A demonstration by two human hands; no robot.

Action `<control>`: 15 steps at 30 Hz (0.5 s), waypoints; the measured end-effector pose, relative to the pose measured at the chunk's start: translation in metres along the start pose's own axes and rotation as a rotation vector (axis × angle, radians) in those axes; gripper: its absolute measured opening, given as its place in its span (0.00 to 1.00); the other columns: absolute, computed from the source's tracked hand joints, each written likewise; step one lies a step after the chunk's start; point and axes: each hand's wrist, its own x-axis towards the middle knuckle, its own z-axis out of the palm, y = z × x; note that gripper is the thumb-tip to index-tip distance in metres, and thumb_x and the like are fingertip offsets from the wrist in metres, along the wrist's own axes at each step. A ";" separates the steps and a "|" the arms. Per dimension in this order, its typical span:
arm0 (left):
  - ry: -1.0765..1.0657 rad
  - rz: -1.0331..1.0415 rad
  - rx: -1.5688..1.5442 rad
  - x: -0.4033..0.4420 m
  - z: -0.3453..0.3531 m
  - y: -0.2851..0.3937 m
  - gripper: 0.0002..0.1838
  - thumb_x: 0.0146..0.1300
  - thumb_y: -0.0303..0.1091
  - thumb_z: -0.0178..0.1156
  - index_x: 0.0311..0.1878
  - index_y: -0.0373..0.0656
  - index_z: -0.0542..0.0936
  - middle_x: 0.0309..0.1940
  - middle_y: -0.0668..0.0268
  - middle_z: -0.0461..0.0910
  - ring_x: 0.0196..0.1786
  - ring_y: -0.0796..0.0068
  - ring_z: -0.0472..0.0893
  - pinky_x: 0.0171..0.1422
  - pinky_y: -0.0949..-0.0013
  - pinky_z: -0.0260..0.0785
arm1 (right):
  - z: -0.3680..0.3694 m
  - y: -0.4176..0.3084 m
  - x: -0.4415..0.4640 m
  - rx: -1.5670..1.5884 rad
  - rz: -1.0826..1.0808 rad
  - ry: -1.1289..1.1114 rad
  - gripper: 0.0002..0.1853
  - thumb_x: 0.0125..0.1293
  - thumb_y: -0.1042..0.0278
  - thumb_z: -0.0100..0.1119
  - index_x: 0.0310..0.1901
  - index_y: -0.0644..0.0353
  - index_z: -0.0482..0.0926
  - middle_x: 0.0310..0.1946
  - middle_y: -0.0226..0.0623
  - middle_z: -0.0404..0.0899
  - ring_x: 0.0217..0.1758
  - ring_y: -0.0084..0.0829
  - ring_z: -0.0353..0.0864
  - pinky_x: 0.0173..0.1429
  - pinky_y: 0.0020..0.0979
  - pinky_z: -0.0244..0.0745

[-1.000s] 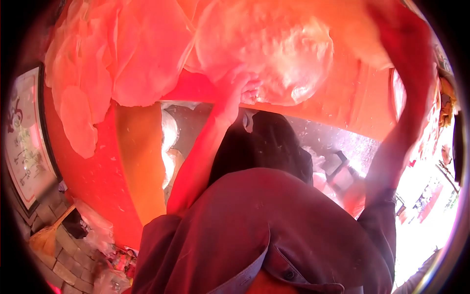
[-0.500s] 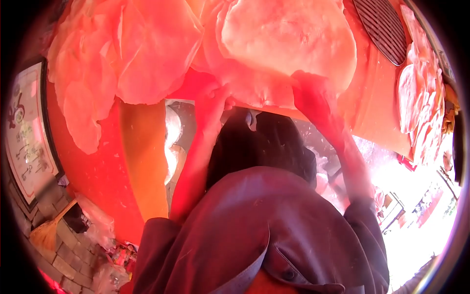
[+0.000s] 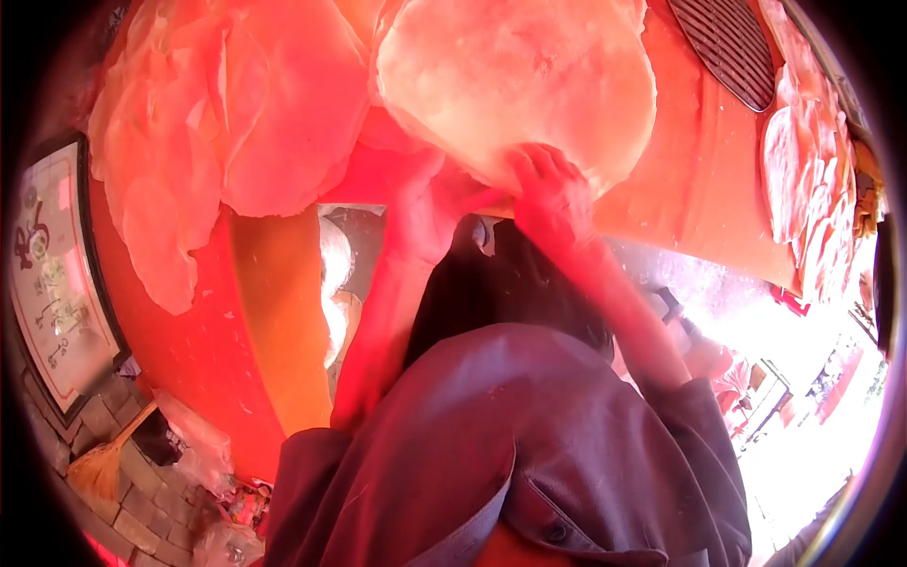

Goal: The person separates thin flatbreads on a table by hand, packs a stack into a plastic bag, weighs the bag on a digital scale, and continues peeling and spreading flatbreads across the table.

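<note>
A large, thin, round flatbread (image 3: pixel 520 80) lies flat at the top middle, pale against the red-orange light. My right hand (image 3: pixel 551 194) is closed on its near edge, fingers curled over the top. My left hand (image 3: pixel 425 203) is at the same edge, close beside the right one. Its fingers point right and look closed on the rim, though blur and red light hide the tips. To the left, a spread of overlapping thin sheets (image 3: pixel 283 113) hangs partly over the table's front edge.
A dark slatted rack (image 3: pixel 727 47) lies on the orange table (image 3: pixel 699 170) at the upper right. More folded sheets (image 3: pixel 803 170) are stacked beyond it. A framed sign (image 3: pixel 66 274) stands at far left, above a straw broom (image 3: pixel 99 468) and plastic bags (image 3: pixel 198 439) on brick paving.
The round flatbread has shifted left and slightly nearer. My right hand has moved left, so both hands are closer together. The lower sheet edge between them no longer shows.
</note>
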 end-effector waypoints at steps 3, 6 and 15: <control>-0.118 0.058 -0.046 0.007 0.014 -0.002 0.17 0.71 0.42 0.48 0.50 0.38 0.72 0.50 0.54 0.77 0.54 0.58 0.78 0.57 0.55 0.73 | -0.041 0.027 0.025 -0.074 0.109 -0.200 0.04 0.51 0.70 0.56 0.28 0.57 0.72 0.22 0.41 0.75 0.25 0.39 0.77 0.29 0.42 0.71; -0.098 0.040 0.136 0.028 0.018 -0.008 0.15 0.71 0.41 0.50 0.49 0.39 0.73 0.51 0.49 0.77 0.53 0.54 0.79 0.55 0.57 0.75 | -0.105 0.103 0.071 0.039 -0.034 -0.142 0.09 0.53 0.65 0.62 0.35 0.57 0.77 0.24 0.37 0.77 0.29 0.37 0.78 0.32 0.39 0.71; 0.001 0.784 1.531 0.088 0.053 -0.029 0.18 0.55 0.34 0.67 0.47 0.39 0.76 0.41 0.55 0.79 0.41 0.62 0.81 0.45 0.64 0.75 | -0.270 0.141 0.030 0.068 0.368 0.102 0.14 0.58 0.66 0.60 0.45 0.60 0.75 0.39 0.40 0.75 0.43 0.36 0.75 0.47 0.37 0.67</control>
